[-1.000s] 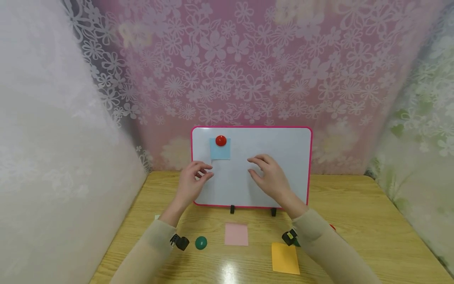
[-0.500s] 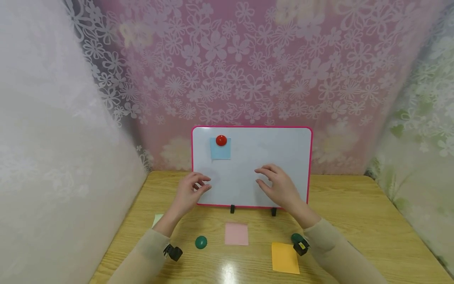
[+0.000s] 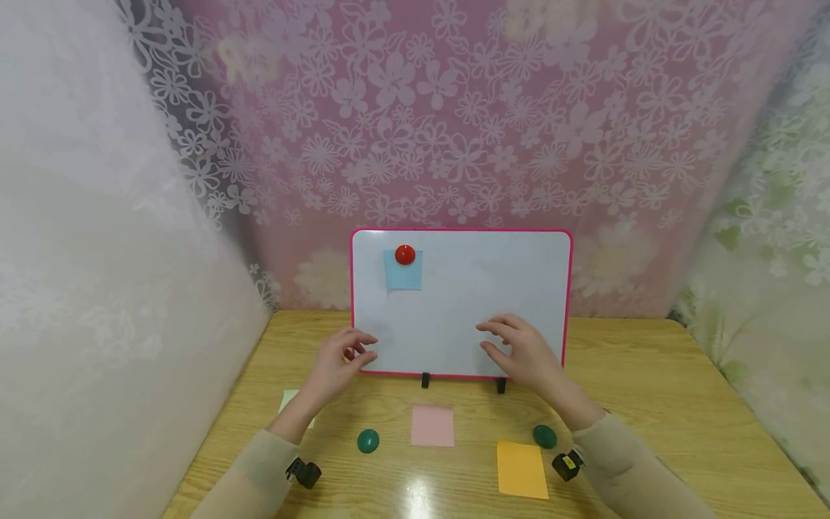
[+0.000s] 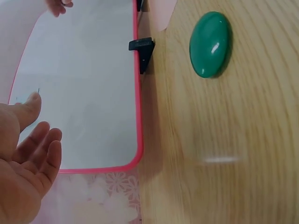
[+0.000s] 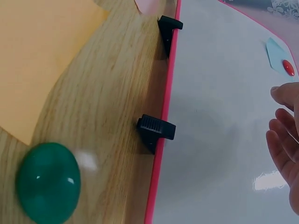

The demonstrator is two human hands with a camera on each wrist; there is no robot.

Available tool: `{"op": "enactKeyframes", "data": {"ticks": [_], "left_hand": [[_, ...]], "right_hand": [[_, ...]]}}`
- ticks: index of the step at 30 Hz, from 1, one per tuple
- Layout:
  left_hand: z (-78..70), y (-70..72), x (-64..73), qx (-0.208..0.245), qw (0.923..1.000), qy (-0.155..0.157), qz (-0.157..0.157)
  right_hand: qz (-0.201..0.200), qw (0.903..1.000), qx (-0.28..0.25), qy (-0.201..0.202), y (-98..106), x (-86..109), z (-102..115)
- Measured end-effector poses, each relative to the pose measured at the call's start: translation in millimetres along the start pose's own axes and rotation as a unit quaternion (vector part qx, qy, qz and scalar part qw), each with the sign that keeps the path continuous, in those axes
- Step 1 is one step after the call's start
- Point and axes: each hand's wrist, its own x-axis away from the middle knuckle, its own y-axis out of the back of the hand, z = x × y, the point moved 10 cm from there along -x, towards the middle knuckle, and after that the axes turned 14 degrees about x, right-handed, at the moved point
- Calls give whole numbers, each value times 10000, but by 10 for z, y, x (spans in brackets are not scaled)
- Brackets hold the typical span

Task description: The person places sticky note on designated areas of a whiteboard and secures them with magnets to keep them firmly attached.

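A whiteboard (image 3: pixel 447 303) with a pink rim stands upright on the table. A blue sticky note (image 3: pixel 403 277) is on its upper left, with a red round magnet (image 3: pixel 405 254) over the note's top edge. My left hand (image 3: pixel 338 364) hovers before the board's lower left corner, fingers loosely bent and apart from the thumb. It holds nothing in the left wrist view. Before the lower right part, my right hand (image 3: pixel 521 353) is likewise relaxed, with a gap between thumb and fingers and nothing in it.
On the table lie a pink sticky note (image 3: pixel 432 426), an orange sticky note (image 3: pixel 521 470), and two green magnets, one left (image 3: pixel 368 440) and one right (image 3: pixel 545 436). A pale green note (image 3: pixel 288 396) is partly under my left forearm. Black feet (image 3: pixel 425 380) support the board.
Both hands have drawn back down from the board and moved apart, the left to the left, the right to the right. The blue note and red magnet stay in place.
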Motion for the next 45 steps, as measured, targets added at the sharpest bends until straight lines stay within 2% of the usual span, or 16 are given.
{"op": "enactKeyframes", "data": {"ticks": [8, 12, 23, 37, 45], "left_hand": [[53, 14, 90, -149, 9998, 34, 162], [108, 42, 149, -289, 9993, 159, 184], [223, 127, 306, -322, 9989, 283, 208], [351, 276, 481, -427, 9975, 553, 68], [418, 346, 545, -461, 9967, 668, 98]], "right_hand": [[-35, 9998, -35, 190, -1, 118, -28], [-37, 9997, -113, 234, 13, 180, -41], [595, 9978, -259, -154, -59, 443, -248], [835, 9951, -304, -443, 15, 691, -423], [970, 9929, -304, -623, 78, 812, -542]]}}
